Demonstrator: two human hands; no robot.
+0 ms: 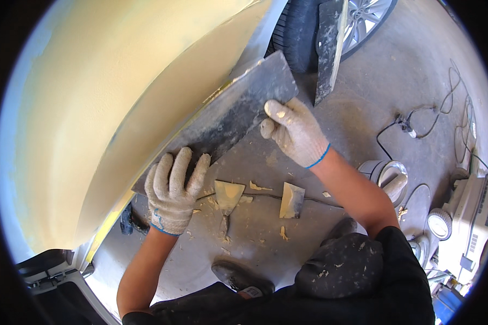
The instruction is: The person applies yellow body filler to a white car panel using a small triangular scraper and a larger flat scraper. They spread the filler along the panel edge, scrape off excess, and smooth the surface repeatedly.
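Right hand (297, 135), gloved: pinching the near edge of the dark flat sheet (228, 116), thumb on its upper face, toward the far end. Left hand (173, 187), gloved: fingers a bit spread, laid on the sheet's other end; can't tell if the thumb is under it. Sheet spans between both hands, tilted, its long far edge along the yellowish car panel (130, 97), which is ahead and left of the left hand. Right of the left hand, on the floor (255, 233): putty scraper (229, 195), then small square spreader (292, 200), yellow scraps around. Beyond the right hand: second dark sheet (328, 49) beside the wheel (301, 38). Bucket (375, 170) right of the right hand.
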